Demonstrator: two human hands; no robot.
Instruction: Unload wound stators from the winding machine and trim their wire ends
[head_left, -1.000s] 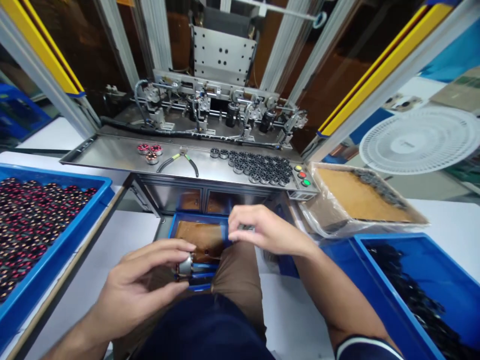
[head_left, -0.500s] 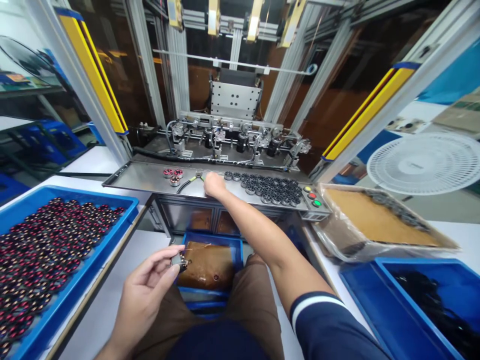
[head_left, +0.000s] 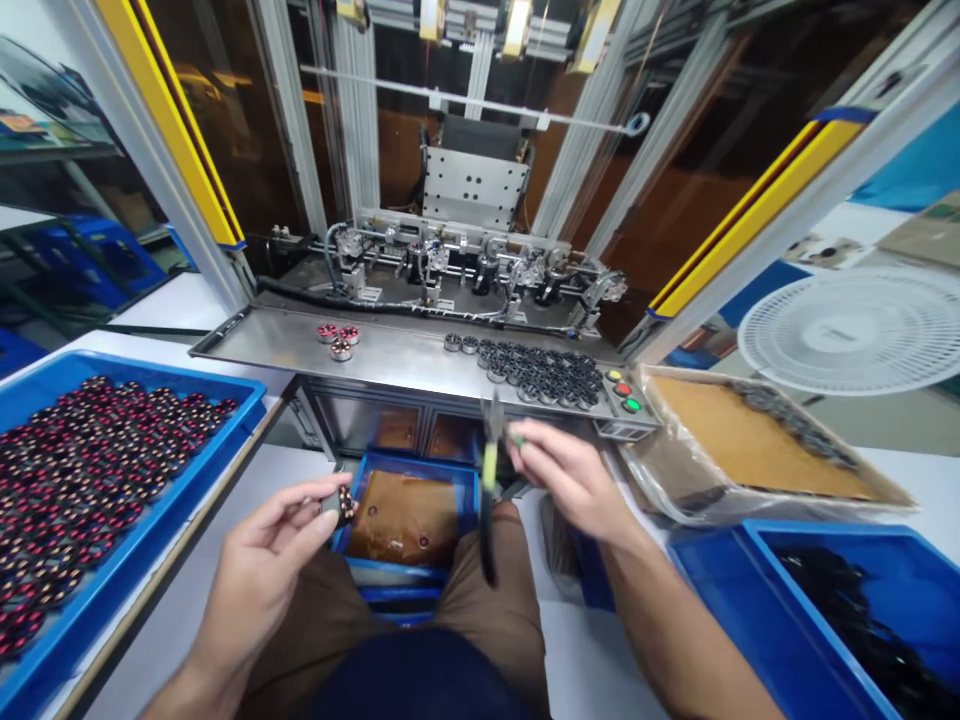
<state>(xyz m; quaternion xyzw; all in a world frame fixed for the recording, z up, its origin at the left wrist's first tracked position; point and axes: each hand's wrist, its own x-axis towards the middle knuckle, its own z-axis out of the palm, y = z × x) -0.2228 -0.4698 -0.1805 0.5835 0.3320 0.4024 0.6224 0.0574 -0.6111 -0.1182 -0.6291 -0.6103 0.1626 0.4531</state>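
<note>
My left hand [head_left: 281,535] pinches a small copper-wound motor stator [head_left: 344,505] between thumb and fingers, above my lap. To the right, my right hand [head_left: 566,470] grips cutting pliers [head_left: 489,480] with green and black handles; they hang in front of the hand, blurred by motion. The pliers and the stator are apart. Three red and copper wound stators [head_left: 340,346] sit on the left of the metal ledge [head_left: 397,360]. Many dark unwound cores [head_left: 544,370] stand grouped on its right half.
A blue tray [head_left: 259,395] full of wound stators lies at left. Under the ledge, a blue bin [head_left: 469,500] holds brown sheet. The winding machine [head_left: 472,270] stands behind. At right are control buttons [head_left: 624,390], a lined carton [head_left: 787,440], blue trays [head_left: 712,570] and a white fan [head_left: 832,330].
My right hand has picked the pliers up off the ledge and brought them back toward me. My left hand, still holding the stator, has shifted slightly left.
</note>
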